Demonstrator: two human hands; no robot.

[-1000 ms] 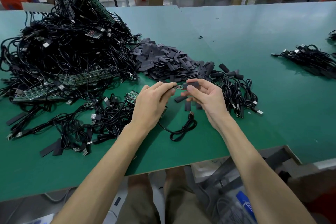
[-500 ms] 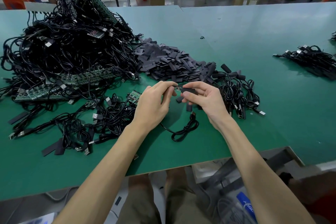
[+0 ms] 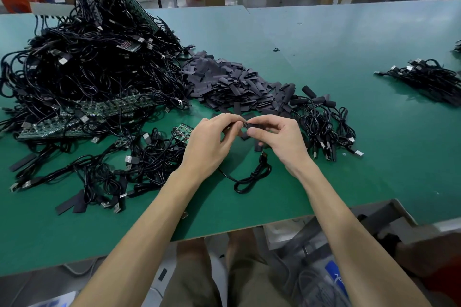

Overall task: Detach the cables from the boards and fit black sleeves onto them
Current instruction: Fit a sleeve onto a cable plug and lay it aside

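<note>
My left hand (image 3: 208, 141) pinches the small end of a black cable (image 3: 252, 176), whose coiled length lies on the green table (image 3: 287, 197) below my hands. My right hand (image 3: 279, 137) pinches a black sleeve (image 3: 245, 125) right against that cable end, fingertips of both hands meeting. The sleeve is mostly hidden by my fingers. A heap of loose black sleeves (image 3: 232, 82) lies just beyond my hands. A big tangle of cables and green boards (image 3: 92, 70) fills the left.
A bundle of cables with sleeves (image 3: 326, 129) lies right of my hands. Another cable bundle (image 3: 429, 77) sits far right. Loose cables and small boards (image 3: 139, 157) spread at the left front. The table's front edge (image 3: 237, 229) runs close to my forearms.
The shiny cable end that showed between my fingertips is now covered; my right hand's fingers have closed in over it with the sleeve. Both hands stay in place.
</note>
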